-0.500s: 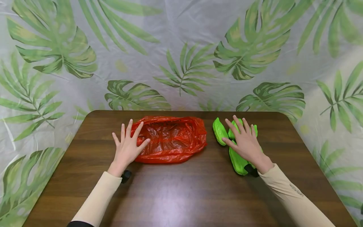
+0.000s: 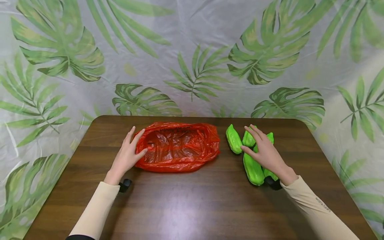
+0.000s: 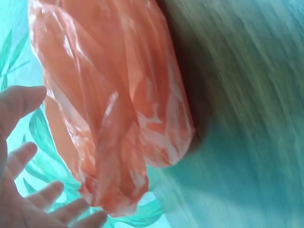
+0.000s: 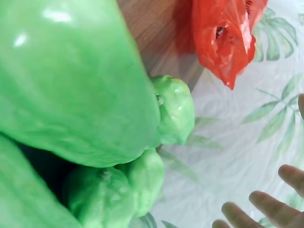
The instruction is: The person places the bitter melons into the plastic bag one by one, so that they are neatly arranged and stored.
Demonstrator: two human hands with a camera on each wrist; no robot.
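Note:
A red plastic bag (image 2: 177, 166) lies on the table with its mouth spread open upward. My left hand (image 2: 124, 156) is at the bag's left end, thumb and fingers apart and nothing held; the left wrist view shows the fingers (image 3: 20, 159) beside the red plastic (image 3: 109, 95). Whether they touch it I cannot tell. Over on the right, my right hand (image 2: 268, 158) hovers above several green, ridged, gourd-like vegetables (image 2: 253, 168), partly hiding them. One vegetable (image 2: 233, 139) lies to the left of that hand. Its fingers (image 4: 270, 209) hold nothing in the right wrist view.
The brown wooden table (image 2: 180, 203) has rounded far corners. Behind it hangs a pale cloth (image 2: 204, 36) printed with green leaves. A dark wrist mount (image 2: 125, 185) sits under the left wrist, and another (image 2: 273, 183) under the right.
My left hand has shifted left, and its fingers are less widely spread. My right hand has moved slightly right, with its fingers closer together. The bag and vegetables look unmoved.

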